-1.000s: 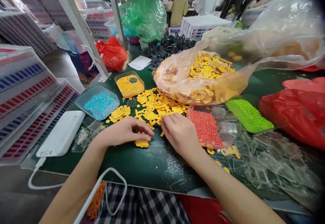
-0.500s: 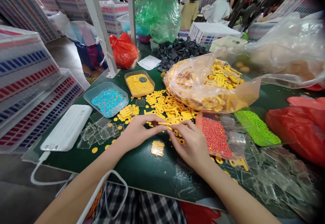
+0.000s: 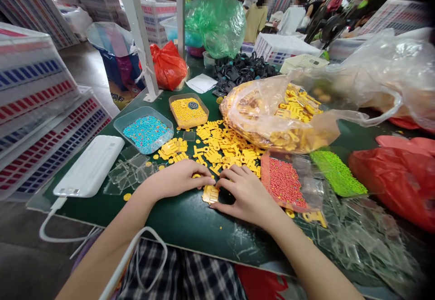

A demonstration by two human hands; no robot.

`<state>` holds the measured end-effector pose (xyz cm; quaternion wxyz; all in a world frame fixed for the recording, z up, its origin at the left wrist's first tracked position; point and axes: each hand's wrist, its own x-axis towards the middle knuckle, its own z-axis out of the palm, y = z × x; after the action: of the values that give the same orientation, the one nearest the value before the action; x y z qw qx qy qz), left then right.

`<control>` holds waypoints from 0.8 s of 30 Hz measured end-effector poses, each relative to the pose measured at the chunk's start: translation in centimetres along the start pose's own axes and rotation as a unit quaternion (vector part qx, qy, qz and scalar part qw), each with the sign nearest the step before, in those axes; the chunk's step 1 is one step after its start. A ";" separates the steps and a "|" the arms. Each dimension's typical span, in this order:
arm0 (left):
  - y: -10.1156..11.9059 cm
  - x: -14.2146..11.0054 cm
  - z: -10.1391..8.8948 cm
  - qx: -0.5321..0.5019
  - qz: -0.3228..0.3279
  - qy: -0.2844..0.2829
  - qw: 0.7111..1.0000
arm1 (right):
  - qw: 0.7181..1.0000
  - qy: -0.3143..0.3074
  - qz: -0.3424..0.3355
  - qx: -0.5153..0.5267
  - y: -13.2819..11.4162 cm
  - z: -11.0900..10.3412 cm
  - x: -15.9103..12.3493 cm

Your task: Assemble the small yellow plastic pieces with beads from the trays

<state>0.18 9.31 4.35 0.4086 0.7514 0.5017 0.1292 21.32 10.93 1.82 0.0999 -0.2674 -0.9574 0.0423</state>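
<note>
My left hand (image 3: 176, 178) and my right hand (image 3: 247, 192) meet over a small flat yellow plastic piece (image 3: 210, 194) lying on the green table (image 3: 190, 220). Fingertips of both hands pinch down at its top edge, and my right thumb rests at its lower side. Just beyond lies a loose heap of yellow plastic parts (image 3: 220, 146). A red bead tray (image 3: 284, 182) sits right of my right hand.
Trays of blue beads (image 3: 147, 130) and yellow beads (image 3: 189, 109), a white power bank (image 3: 90, 166) with cable, clear plastic squares (image 3: 129, 173), a bag of yellow parts (image 3: 282, 114), green beads (image 3: 336, 171), red bags (image 3: 397, 173) and black parts (image 3: 238, 70) crowd the table. People sit at the far end.
Both hands dropped from the heap's edge down to the single yellow piece on the table and now press on it. The view shifted slightly.
</note>
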 end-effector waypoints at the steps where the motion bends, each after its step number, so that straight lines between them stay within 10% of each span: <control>1: 0.0 0.1 0.2 0.017 -0.010 0.002 1.000 | 1.000 0.001 0.001 0.004 0.0 0.1 0.0; 20: -0.5 1.2 3.5 0.244 0.011 0.103 0.964 | 0.997 0.058 0.001 0.045 -0.1 1.0 0.0; 24: 0.6 0.7 1.7 0.210 0.021 0.125 0.970 | 0.996 0.080 -0.009 0.031 -0.1 1.1 0.1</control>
<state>1.91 8.95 3.53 0.1733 0.8086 0.5487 0.1223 20.98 10.87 0.77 0.1849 -0.2579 -0.9470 0.0497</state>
